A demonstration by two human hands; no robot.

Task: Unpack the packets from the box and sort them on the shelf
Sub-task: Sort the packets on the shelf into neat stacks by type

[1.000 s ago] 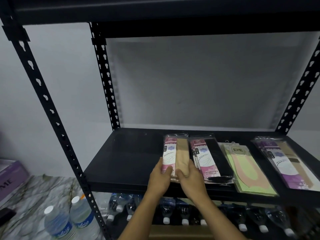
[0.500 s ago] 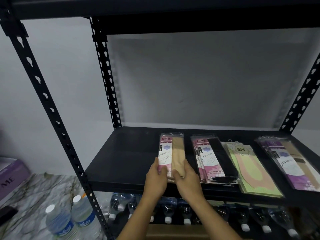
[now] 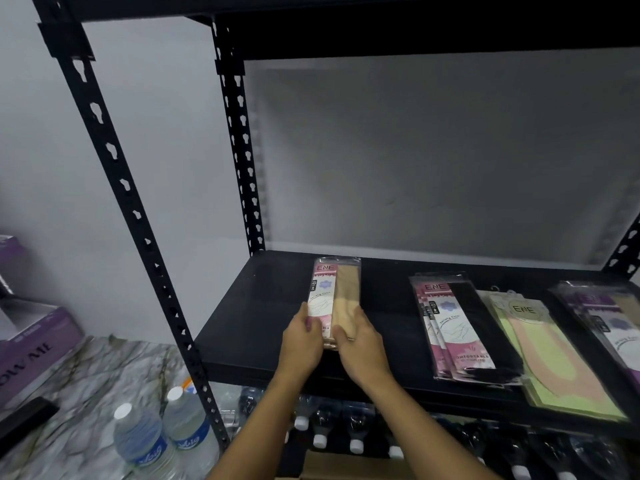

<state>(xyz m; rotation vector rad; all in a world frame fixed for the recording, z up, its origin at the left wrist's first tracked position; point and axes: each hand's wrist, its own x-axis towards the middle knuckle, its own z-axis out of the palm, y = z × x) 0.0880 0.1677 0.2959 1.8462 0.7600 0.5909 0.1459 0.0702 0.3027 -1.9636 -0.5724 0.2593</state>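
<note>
A pink-and-beige packet stack (image 3: 335,292) lies lengthwise on the black shelf (image 3: 263,317), left of centre. My left hand (image 3: 302,341) grips its near left edge and my right hand (image 3: 360,341) grips its near right edge, thumbs on top. To the right lie a pink-and-black packet pile (image 3: 457,327), a green-and-peach packet pile (image 3: 543,351) and a purple packet pile (image 3: 609,323) at the frame's right edge. A purple box (image 3: 31,344) stands on the marble counter at the far left.
Two water bottles (image 3: 162,431) stand on the marble counter (image 3: 79,386) beside the black slotted upright (image 3: 138,216). More bottles (image 3: 346,427) fill the level below the shelf. A cardboard box top (image 3: 349,467) shows at the bottom. The shelf's left part is bare.
Both hands have slid the pink-and-beige stack leftward, away from the pink-and-black pile, leaving a wider gap between them. The view has shifted with it.
</note>
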